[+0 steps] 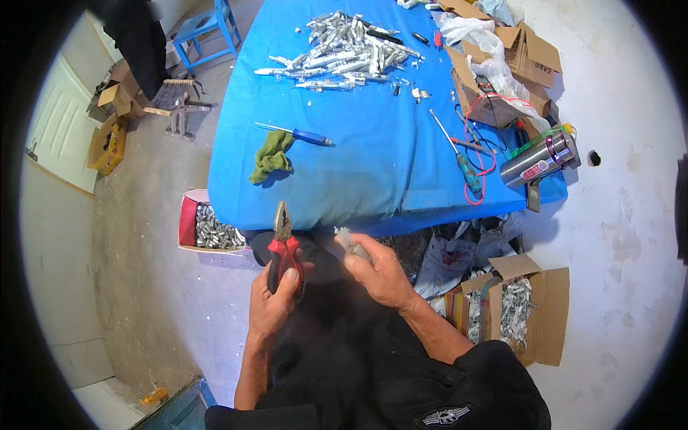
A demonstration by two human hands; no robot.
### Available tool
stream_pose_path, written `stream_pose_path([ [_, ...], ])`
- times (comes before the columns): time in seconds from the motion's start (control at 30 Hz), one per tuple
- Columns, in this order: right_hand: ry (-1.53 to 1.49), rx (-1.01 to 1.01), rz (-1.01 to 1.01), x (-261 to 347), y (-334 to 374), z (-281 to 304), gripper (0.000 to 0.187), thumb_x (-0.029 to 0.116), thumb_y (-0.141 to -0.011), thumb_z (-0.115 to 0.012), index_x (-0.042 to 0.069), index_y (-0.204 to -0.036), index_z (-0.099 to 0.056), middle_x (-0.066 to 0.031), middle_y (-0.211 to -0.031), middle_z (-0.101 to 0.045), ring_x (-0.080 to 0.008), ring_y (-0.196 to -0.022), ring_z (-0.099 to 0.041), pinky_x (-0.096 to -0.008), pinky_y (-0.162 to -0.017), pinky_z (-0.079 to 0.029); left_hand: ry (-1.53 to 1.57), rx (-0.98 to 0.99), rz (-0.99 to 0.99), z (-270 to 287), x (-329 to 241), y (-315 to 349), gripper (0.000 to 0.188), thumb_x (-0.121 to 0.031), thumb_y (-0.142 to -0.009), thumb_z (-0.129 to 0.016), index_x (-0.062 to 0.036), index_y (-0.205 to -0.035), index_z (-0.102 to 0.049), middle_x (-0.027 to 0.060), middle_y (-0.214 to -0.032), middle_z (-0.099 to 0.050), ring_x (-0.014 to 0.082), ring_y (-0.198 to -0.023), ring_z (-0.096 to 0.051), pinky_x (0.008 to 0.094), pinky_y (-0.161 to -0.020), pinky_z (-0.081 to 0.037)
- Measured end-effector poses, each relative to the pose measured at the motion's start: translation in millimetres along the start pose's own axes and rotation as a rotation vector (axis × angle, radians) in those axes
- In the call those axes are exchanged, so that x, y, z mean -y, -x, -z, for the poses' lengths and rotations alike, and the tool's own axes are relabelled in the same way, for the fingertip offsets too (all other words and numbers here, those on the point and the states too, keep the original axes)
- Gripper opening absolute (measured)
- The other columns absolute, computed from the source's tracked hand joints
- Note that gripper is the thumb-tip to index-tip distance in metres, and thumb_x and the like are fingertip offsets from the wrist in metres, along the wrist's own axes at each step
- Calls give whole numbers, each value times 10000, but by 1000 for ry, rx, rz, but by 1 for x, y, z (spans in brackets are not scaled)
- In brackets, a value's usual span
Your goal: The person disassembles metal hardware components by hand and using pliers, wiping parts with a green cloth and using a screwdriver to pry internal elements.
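My left hand point(270, 304) is closed around a pair of red-handled pliers point(285, 247), whose metal jaws point away from me. In my right hand point(381, 276) is a small whitish, translucent plastic piece point(349, 242), pinched between thumb and fingers; its exact kind is unclear. Both hands are above my lap, just in front of the table's near edge. On the blue-covered table point(351, 179) beyond them lie a green cloth point(271, 156) and a blue-handled screwdriver point(309, 137). A large pile of silvery, slender parts point(347, 50) spreads over the far side.
At the table's right are a green-handled screwdriver point(466, 170), red and black wires point(494, 154), a steel flask point(537, 162) and open cardboard boxes point(534, 54). A box of metal pieces point(188, 222) stands below left, another carton point(552, 315) below right. A person point(136, 43) stands far left.
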State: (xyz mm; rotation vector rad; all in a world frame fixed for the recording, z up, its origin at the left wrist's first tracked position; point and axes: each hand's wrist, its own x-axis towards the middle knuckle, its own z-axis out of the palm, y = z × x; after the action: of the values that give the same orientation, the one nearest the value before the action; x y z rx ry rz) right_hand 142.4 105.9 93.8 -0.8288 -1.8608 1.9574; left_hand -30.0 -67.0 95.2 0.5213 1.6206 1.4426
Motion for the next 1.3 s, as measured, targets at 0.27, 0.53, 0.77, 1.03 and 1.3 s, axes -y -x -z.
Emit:
stream_pose_path([
  [0.27,145,-172,135,-7,-7,-2,343,142,-1069,-616,-14,-1372,-660,-26,-918,-657,-92,-795,-574,-296,-711,-501,85,130,84,-10,32,12,536,-98,-1044,-668,-10,-1555,-535,142,-1380,-708,198,-1051,-733,312,-802,-628],
  [0.53,223,-281,193,-2,-9,-6,322,121,-1046,-657,-17,-1336,-680,-127,-1030,-747,-159,-882,-678,-334,-792,-555,-297,107,-154,-18,43,12,687,46,-965,-648,-14,-1624,-463,160,-1493,-631,252,-1349,-614,391,-1095,-543],
  [0.77,334,-327,258,-3,-12,-10,336,108,-1008,-684,-12,-1322,-689,-182,-1104,-754,-282,-958,-740,-379,-833,-579,-470,63,-292,-32,24,9,666,25,-938,-681,7,-1578,-497,245,-1484,-623,383,-1394,-616,424,-1174,-471],
  [1.03,354,-266,203,3,-9,-9,334,84,-1000,-676,-23,-1316,-696,-199,-1179,-761,-295,-1039,-764,-375,-897,-587,-604,23,-411,-35,28,5,631,13,-917,-713,13,-1522,-535,253,-1397,-659,438,-1295,-656,470,-1083,-534],
  [1.3,319,-256,230,-3,-12,-6,334,67,-998,-657,-31,-1315,-695,-198,-1150,-765,-286,-1033,-759,-378,-905,-583,-622,80,-307,-37,22,6,583,-74,-929,-738,9,-1482,-572,254,-1320,-693,427,-1214,-684,481,-1023,-550],
])
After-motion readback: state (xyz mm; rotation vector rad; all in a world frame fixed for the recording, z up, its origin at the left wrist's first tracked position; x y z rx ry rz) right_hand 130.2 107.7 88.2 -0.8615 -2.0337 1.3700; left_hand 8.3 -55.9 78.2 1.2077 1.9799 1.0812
